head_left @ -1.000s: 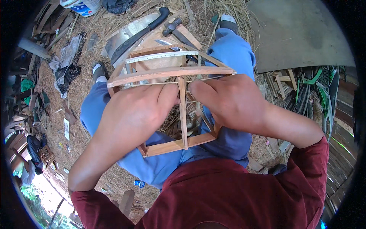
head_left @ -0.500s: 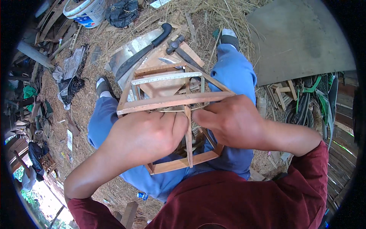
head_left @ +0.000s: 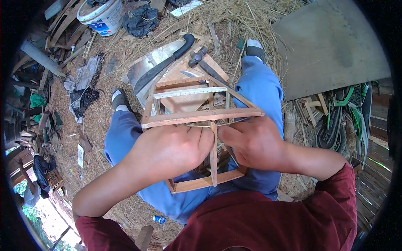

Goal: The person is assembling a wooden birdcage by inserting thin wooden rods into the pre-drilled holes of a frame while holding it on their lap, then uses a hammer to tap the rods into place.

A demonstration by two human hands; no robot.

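A small wooden frame point(head_left: 205, 117) of joined slats rests across my lap, with a narrow upright slat point(head_left: 214, 159) running down its near side. A thin pale strand point(head_left: 234, 122), string or a thin strip, passes by the top of that slat. Left of the slat, my left hand point(head_left: 178, 146) is closed, its fingers curled under and gripping the strand's left part. My right hand point(head_left: 255, 144) is closed to the right of the slat, pinching the strand's other part. Both sets of fingertips are mostly hidden. A white marked strip point(head_left: 190, 92) like a ruler lies across the frame's far part.
Beyond the frame lie a large knife point(head_left: 163, 62), a hammer point(head_left: 201, 58) and a board point(head_left: 180, 104). A white bucket point(head_left: 101, 19) and a black bag point(head_left: 140, 21) stand farther off. A grey sheet point(head_left: 331, 46) covers straw ground at the right.
The whole scene has shifted slightly right and down in view. More of the strand shows at the right, and my right hand sits a little lower relative to the frame.
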